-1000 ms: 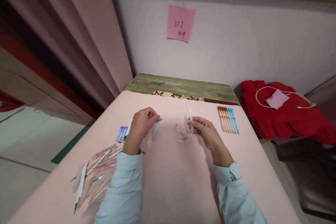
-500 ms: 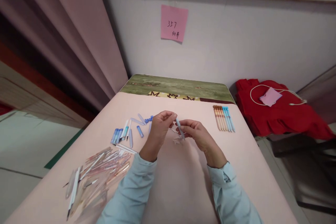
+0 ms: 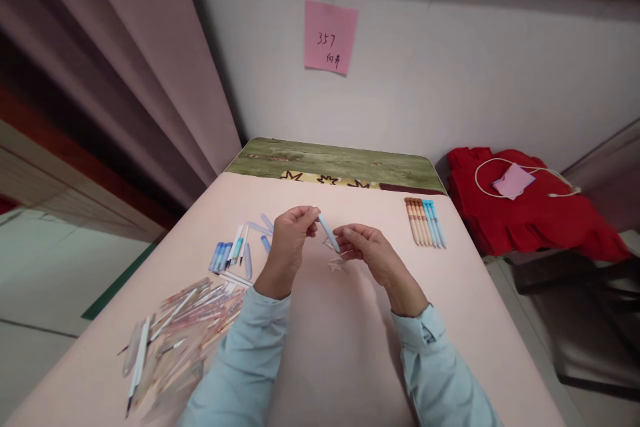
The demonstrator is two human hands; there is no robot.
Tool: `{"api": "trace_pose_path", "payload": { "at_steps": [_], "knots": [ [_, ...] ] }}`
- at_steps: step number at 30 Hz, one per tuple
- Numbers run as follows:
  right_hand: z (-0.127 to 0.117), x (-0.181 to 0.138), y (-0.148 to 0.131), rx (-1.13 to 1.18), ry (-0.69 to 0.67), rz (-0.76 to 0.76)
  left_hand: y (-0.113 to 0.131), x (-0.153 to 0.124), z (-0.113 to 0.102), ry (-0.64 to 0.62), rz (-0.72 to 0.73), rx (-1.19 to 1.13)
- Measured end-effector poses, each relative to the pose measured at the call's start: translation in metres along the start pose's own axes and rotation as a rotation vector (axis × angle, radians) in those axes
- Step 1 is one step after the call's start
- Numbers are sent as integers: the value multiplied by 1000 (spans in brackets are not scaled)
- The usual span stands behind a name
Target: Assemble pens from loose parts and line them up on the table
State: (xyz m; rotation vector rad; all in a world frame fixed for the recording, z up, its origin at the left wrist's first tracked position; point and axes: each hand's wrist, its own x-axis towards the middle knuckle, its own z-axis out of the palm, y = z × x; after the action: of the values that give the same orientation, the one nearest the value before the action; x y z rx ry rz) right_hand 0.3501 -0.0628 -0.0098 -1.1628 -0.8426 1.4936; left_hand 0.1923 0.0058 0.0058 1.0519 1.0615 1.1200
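Over the middle of the table, my left hand [image 3: 293, 243] pinches the upper end of a pale blue pen barrel [image 3: 329, 233]. The barrel slants down to the right. My right hand [image 3: 370, 250] is at its lower end, fingers loosely apart; whether they touch it I cannot tell. Small whitish pieces [image 3: 336, 265] lie on the table below the barrel. To the left are blue pen barrels [image 3: 220, 257], white refills [image 3: 245, 243] and a bluish pen part [image 3: 265, 242], partly behind my left hand.
A large pile of clear and pinkish pen parts [image 3: 185, 340] spreads at the front left of the pink-covered table [image 3: 340, 360]. Brown-topped pens [image 3: 417, 221] and blue pens [image 3: 434, 223] lie in a row at the right. A red cloth [image 3: 530, 213] with a white cable is beyond.
My left hand has moved left with the barrel, whose lower end has come out of my right hand's grip. My right fingers have loosened. The view has shifted slightly.
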Motion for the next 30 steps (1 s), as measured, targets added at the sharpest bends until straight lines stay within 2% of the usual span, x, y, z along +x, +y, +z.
{"api": "trace_pose_path", "payload": {
  "at_steps": [7,14,21,25,30],
  "knots": [
    [3,2,2,-68,-3,-31,-8,0,8,18,65,32],
    [4,0,-1,-64,-4,-22,1,-8,10,-107,63,-3],
    [9,-4,-4,-32,-71,-12,-2,-5,7,-96,61,0],
    [11,-4,-2,-44,-62,-9,-8,-2,6,-94,73,54],
    [11,-2,0,-44,-30,-40,-8,-8,15,-124,89,94]
  ]
}}
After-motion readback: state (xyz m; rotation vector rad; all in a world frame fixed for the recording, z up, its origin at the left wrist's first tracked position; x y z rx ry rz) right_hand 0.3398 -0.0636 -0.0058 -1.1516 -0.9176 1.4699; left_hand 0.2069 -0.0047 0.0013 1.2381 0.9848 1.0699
